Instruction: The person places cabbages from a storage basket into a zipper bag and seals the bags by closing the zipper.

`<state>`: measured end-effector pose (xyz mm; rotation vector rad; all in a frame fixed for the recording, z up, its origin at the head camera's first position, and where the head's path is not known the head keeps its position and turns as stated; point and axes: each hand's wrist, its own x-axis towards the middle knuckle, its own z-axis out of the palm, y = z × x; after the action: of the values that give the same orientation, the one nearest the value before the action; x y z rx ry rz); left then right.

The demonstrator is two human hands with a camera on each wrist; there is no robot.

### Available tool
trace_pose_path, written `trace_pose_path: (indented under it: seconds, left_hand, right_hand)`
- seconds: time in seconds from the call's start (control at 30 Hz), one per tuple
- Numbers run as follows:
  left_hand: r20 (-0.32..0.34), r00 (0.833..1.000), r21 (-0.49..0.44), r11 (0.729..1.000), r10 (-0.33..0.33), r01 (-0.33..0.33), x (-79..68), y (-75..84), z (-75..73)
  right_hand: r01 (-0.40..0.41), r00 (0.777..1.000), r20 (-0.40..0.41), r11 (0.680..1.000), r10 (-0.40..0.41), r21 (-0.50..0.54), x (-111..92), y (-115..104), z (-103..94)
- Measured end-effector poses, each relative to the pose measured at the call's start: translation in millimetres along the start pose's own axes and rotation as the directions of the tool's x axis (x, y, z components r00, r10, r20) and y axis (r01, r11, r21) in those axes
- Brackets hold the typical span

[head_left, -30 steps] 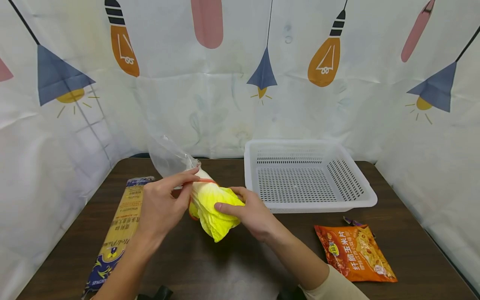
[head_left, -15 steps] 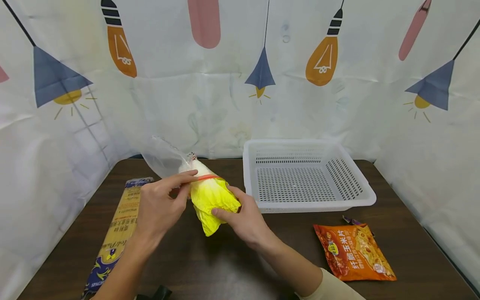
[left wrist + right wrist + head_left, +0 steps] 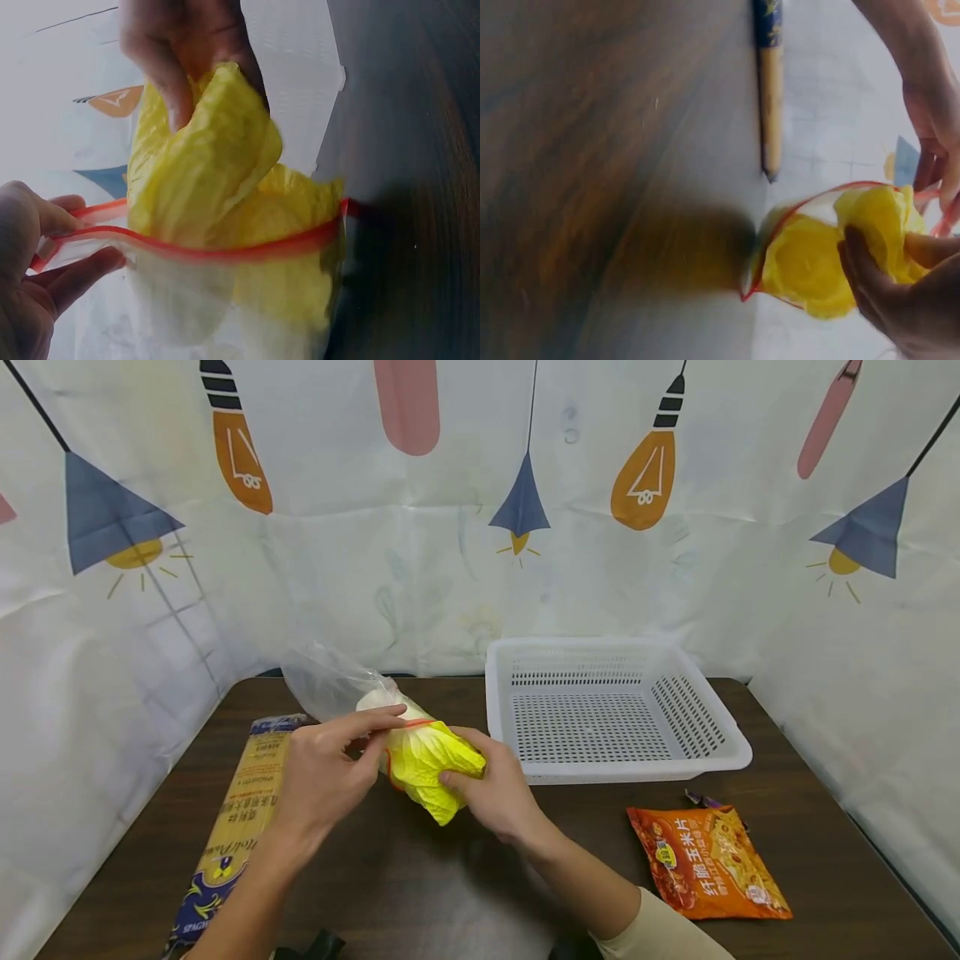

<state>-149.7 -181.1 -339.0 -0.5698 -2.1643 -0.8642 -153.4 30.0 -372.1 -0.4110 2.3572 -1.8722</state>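
A clear zip bag [image 3: 322,677] with a red seal slants over the table, its mouth open toward me. My left hand [image 3: 330,768] pinches the red seal [image 3: 157,244] at one side of the mouth, thumb against fingers. Partly inside the bag is a napa cabbage [image 3: 435,768], its pale stem end in the bag and its yellow leafy end sticking out. My right hand [image 3: 498,789] grips that leafy end between thumb and fingers. Both wrist views show a second yellow leafy piece [image 3: 806,255] beside the held one, at the bag's mouth. The bag hides part of the stem.
A white perforated basket [image 3: 622,772] stands at the back right of the dark table [image 3: 420,893]. Nearer on the right lies an orange snack packet [image 3: 708,864], with a small purple wrapper [image 3: 701,800] behind it. A spaghetti packet [image 3: 236,814] lies left, partly behind my left forearm.
The cabbage's leafy end has risen slightly away from me, its angle shifting as the right hand moves a little with it. My left hand keeps its pinch on the bag's seal.
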Motion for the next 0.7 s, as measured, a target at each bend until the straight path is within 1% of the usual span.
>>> trace_pose_path:
  seconds: [0.03,0.07,0.1,0.13,0.17,0.2,0.23,0.27,0.3,0.4,0.53,0.63,0.7]
  left_hand:
    - [0.006,1.0,-0.001,1.0,0.002,-0.002,0.1,0.4,0.4]
    - [0.008,1.0,-0.008,1.0,0.005,-0.005,0.1,0.9,0.5]
    - [0.004,1.0,-0.018,1.0,0.009,-0.008,0.2,1.6,0.4]
    - [-0.001,1.0,-0.036,0.999,0.012,-0.012,0.6,2.2,0.1]
    - [-0.008,1.0,-0.055,0.998,0.016,-0.016,1.2,2.5,-0.4]
    - [-0.016,1.0,-0.067,0.998,0.018,-0.019,1.5,2.8,-1.1]
    - [-0.023,1.0,-0.073,0.997,0.019,-0.021,1.7,3.2,-1.9]
    - [-0.029,0.999,-0.076,0.997,0.019,-0.021,1.9,3.5,-2.6]
    - [-0.03,0.999,-0.069,0.997,0.019,-0.021,1.9,3.5,-3.0]
    - [-0.015,1.0,-0.02,1.0,0.019,-0.019,1.4,3.6,-2.5]
    - [0.019,0.999,0.004,0.999,0.043,-0.043,1.4,4.7,3.0]
    - [0.023,0.998,-0.014,0.998,0.066,-0.065,0.9,6.3,6.5]
    - [0.016,0.997,-0.036,0.997,0.071,-0.07,0.5,7.5,6.6]
  right_hand:
    - [-0.049,0.999,0.021,0.994,0.047,0.102,2,1,0.1]
    - [-0.099,0.995,0.044,0.973,0.092,0.207,3,1,0.2]
    - [-0.153,0.988,0.068,0.941,0.138,0.301,4,0,0.7]
    - [-0.193,0.981,0.083,0.91,0.175,0.368,4,0,1.1]
    - [-0.22,0.976,0.092,0.883,0.199,0.415,3,-2,1.3]
    - [-0.237,0.971,0.096,0.863,0.217,0.446,3,-4,1.6]
    - [-0.245,0.969,0.1,0.848,0.225,0.47,2,-5,2.2]
    - [-0.249,0.968,0.102,0.841,0.228,0.481,1,-6,2.7]
    - [-0.245,0.969,0.104,0.842,0.222,0.481,0,-7,3.2]
    - [-0.237,0.971,0.114,0.864,0.208,0.445,-2,-9,5.2]
    - [-0.239,0.971,0.114,0.881,0.211,0.408,-4,-9,7.5]
    - [-0.218,0.976,0.07,0.88,0.208,0.422,-7,-9,10.1]
    - [-0.179,0.982,0.023,0.874,0.19,0.452,-10,-9,12.2]
